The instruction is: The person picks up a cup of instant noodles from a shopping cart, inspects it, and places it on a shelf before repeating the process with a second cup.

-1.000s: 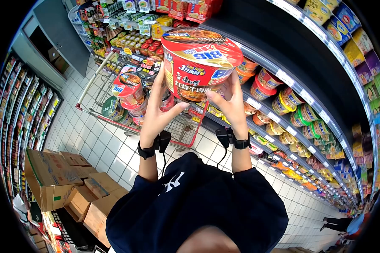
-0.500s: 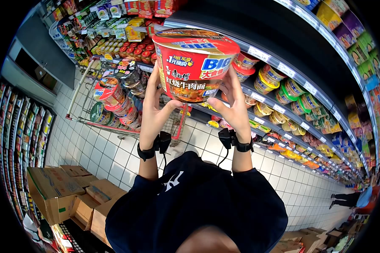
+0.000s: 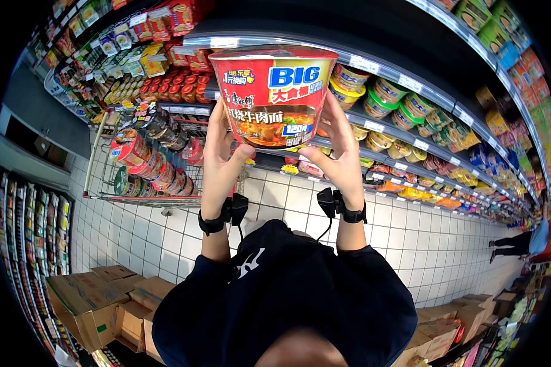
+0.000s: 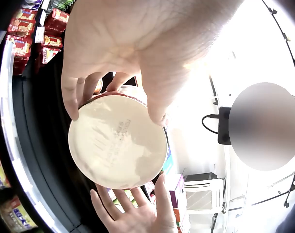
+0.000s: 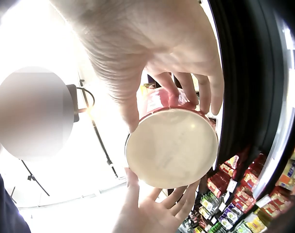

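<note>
A large red noodle bucket [image 3: 274, 101] is held up between both hands in the head view, its printed front towards the camera. My left hand [image 3: 221, 153] grips its left side, thumb near the lower edge. The right side is gripped by my right hand [image 3: 341, 156], with the thumb low on the front. The left wrist view shows the pale round base [image 4: 118, 141] with the left hand [image 4: 133, 53] around it. In the right wrist view the right hand's [image 5: 162, 58] fingers lie along the bucket's side, beside the same base [image 5: 171, 148].
A shopping cart [image 3: 147, 199] with stacked noodle cups [image 3: 156, 165] stands at the left. Shelves [image 3: 434, 101] of instant noodles curve along the right. Cardboard boxes [image 3: 89, 300] lie at lower left, more boxes [image 3: 438, 336] at lower right. A person [image 3: 520, 243] is at far right.
The bucket has tilted so that its front faces the camera more and its lid shows less. The cart and shelves have shifted left in the head view. Both hands keep their hold.
</note>
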Action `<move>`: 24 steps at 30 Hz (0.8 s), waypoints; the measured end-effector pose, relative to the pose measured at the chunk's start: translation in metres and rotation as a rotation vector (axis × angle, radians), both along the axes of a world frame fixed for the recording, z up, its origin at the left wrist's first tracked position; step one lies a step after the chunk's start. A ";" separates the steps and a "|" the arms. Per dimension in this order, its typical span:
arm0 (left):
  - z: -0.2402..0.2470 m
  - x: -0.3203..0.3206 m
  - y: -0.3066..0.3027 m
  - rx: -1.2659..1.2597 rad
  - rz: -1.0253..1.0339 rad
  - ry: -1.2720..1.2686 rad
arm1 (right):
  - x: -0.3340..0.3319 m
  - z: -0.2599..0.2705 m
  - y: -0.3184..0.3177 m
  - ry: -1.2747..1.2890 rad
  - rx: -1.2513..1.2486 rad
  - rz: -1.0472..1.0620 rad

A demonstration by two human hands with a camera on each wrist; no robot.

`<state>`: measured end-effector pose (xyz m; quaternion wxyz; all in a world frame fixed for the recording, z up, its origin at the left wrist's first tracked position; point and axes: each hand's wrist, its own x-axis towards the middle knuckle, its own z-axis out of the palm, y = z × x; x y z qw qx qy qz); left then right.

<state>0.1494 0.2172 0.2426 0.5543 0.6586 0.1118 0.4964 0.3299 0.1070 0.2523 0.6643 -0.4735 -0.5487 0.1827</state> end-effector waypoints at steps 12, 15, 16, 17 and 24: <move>-0.012 0.067 -0.053 -0.097 -0.170 0.030 | 0.048 -0.010 -0.076 -0.004 0.038 -0.215; -0.009 0.085 -0.063 -0.105 -0.223 0.058 | 0.058 -0.009 -0.096 -0.015 0.036 -0.300; -0.009 0.091 -0.066 -0.098 -0.253 0.067 | 0.061 -0.009 -0.104 -0.019 0.037 -0.337; -0.007 0.098 -0.070 -0.104 -0.272 0.075 | 0.062 -0.005 -0.111 -0.008 0.043 -0.359; -0.005 0.148 -0.097 -0.113 -0.494 0.096 | 0.076 -0.009 -0.168 0.043 0.046 -0.579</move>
